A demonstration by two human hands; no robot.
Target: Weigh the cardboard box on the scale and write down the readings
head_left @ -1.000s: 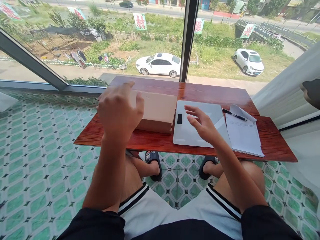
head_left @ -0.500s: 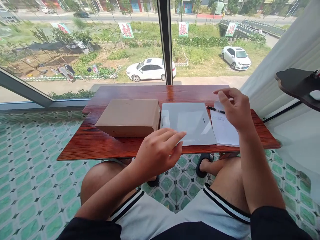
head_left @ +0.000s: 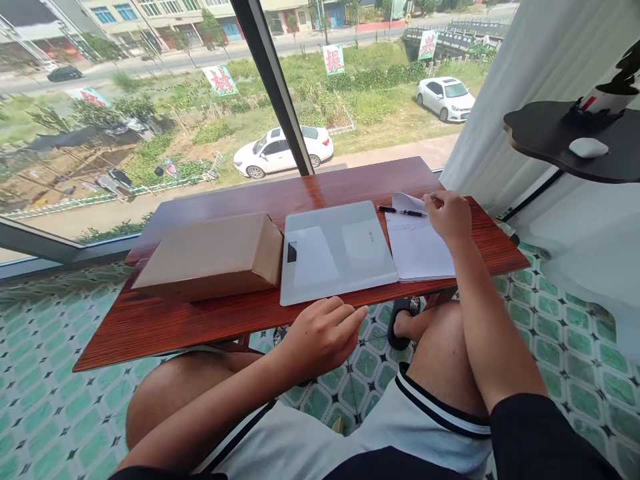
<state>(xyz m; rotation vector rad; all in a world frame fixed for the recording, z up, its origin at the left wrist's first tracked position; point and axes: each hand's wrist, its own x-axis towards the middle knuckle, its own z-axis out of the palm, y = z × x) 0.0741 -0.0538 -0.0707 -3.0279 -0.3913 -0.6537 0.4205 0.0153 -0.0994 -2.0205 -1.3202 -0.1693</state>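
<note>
My right hand (head_left: pixel 450 215) is at the top right corner of a white notepad (head_left: pixel 423 250) with handwriting on its upper part. Its thumb and fingers pinch a page edge there, and the sheet's top curls up. A black pen (head_left: pixel 400 211) lies across the top of the notepad, left of the fingers. My left hand (head_left: pixel 327 337) hovers over my lap, just short of the table's front edge, fingers curled and nothing visible in them. Closest to it is a flat, glossy grey rectangular device (head_left: pixel 340 257) with small lettering, between the notepad and a brown cardboard box (head_left: pixel 215 253).
Everything stands on a dark red wooden table (head_left: pixel 190 327) before a large window. To the right, a black wavy-edged shelf (head_left: pixel 545 133) holds a plant pot (head_left: pixel 607 100) and a white rounded object (head_left: pixel 589 148). A white curtain (head_left: pixel 480 113) hangs beside the table.
The view has tilted and turned right. My right hand has come down to the notepad's corner, and the sheet's top now curls up. My left hand has drawn back from the device, fingers curling in.
</note>
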